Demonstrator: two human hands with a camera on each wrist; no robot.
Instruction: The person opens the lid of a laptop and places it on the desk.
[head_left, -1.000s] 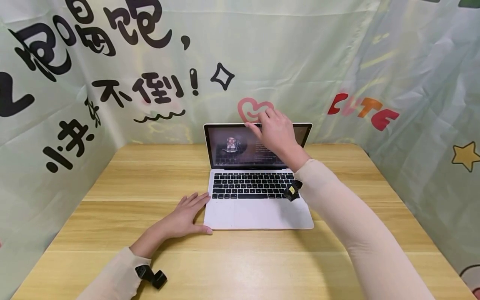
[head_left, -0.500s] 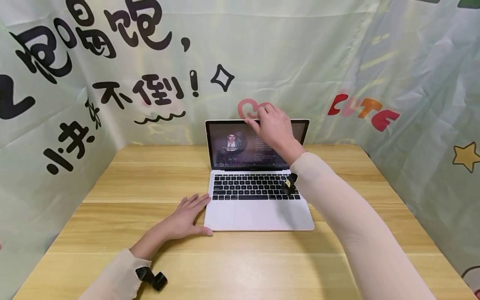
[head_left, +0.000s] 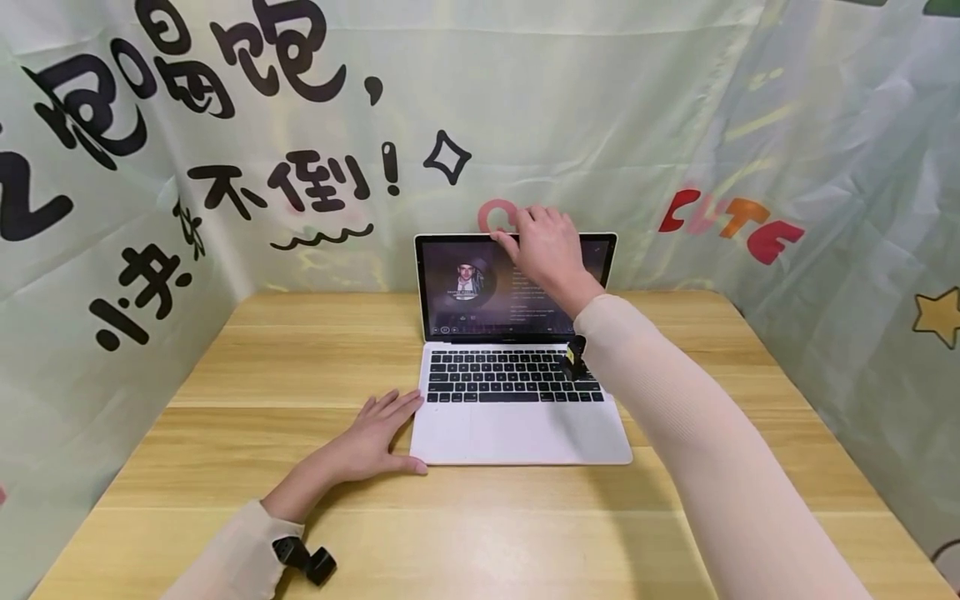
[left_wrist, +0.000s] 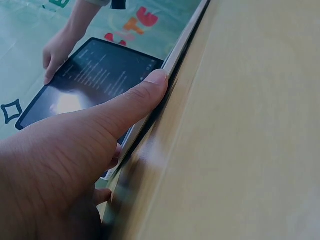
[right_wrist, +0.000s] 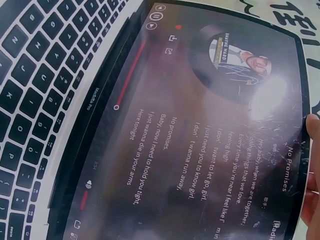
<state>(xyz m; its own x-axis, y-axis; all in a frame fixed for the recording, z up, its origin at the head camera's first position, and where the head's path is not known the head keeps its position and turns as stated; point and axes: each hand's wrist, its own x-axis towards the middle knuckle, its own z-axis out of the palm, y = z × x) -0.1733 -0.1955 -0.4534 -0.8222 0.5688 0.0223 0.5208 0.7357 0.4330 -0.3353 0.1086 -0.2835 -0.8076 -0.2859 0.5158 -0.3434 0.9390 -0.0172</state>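
A silver laptop point(head_left: 517, 433) with a black keyboard lies unfolded on the wooden table. Its screen point(head_left: 480, 287) stands raised and lit, and in the right wrist view it displays a music player with lyrics. My right hand point(head_left: 551, 250) holds the screen's top edge, thumb on the front side and fingers over the back. Along the base's left side, my left hand point(head_left: 367, 442) rests with its fingers extended; they touch the left edge, while the thumb point(left_wrist: 135, 102) lies at the front left corner. The right forearm covers part of the keyboard.
The light wooden table point(head_left: 262, 375) stretches out on both sides and in front of the laptop. Behind and beside it hang pale green cloth walls point(head_left: 585, 108) with printed lettering. A small black device point(head_left: 303, 560) sits at the left wrist.
The laptop's screen has tilted farther back, with my right hand still on its top edge and moving along with it. My left hand has stayed against the base.
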